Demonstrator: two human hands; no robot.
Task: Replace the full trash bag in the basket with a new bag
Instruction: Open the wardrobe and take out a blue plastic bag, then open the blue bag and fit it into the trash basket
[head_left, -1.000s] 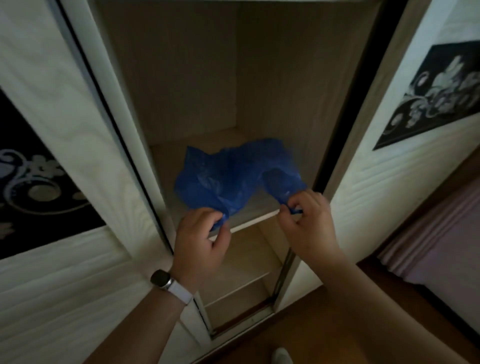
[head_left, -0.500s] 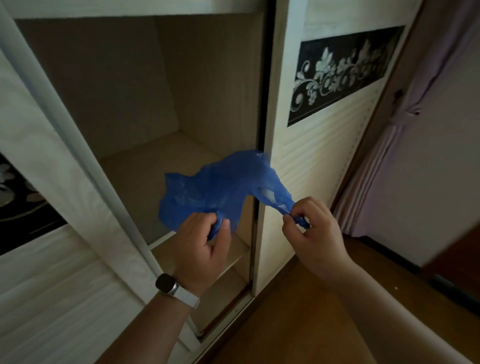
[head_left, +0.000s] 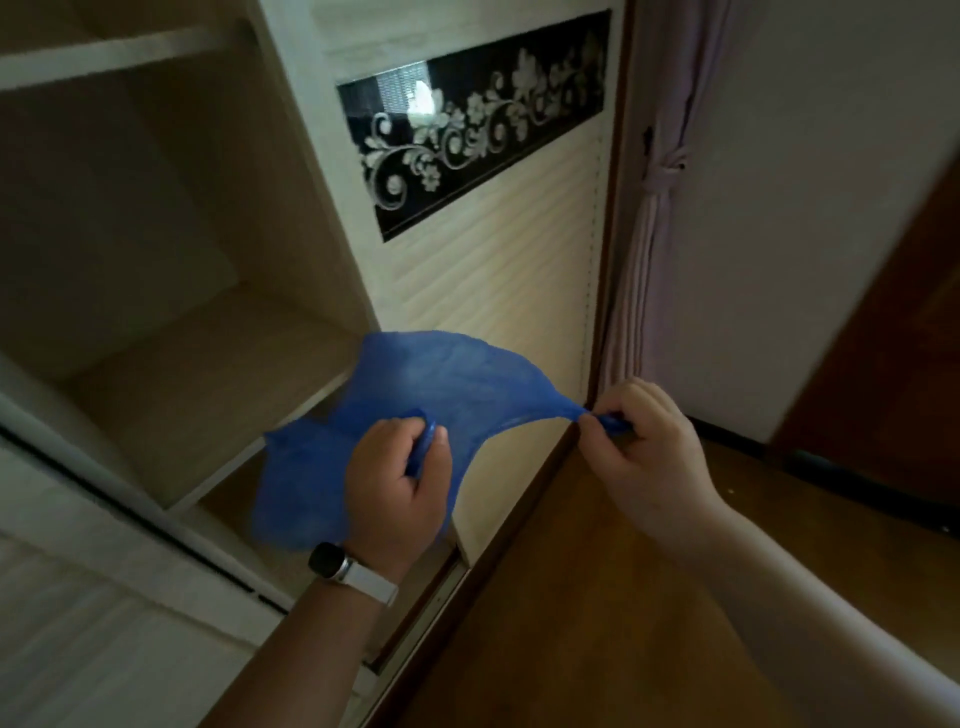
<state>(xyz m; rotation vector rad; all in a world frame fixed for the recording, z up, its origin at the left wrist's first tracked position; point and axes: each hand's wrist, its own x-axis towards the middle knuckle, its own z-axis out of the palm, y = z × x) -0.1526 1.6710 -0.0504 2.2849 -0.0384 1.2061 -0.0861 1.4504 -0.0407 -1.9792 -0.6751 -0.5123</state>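
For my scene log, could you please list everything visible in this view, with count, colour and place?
trash bag: one, blue, stretched in the air between both hands, in front of the wardrobe
wardrobe shelves: at least two, light wood, open compartment at left
sliding doors: two, pale and ribbed, either side of the compartment
floral panel: one, black with silver pattern, on the right door
curtain: one, pale pink, tied back, right of the wardrobe
floor: brown wood, lower right
watch: one, dark face, white strap, left wrist
left hand: grips one end of the bag
right hand: pinches the other end
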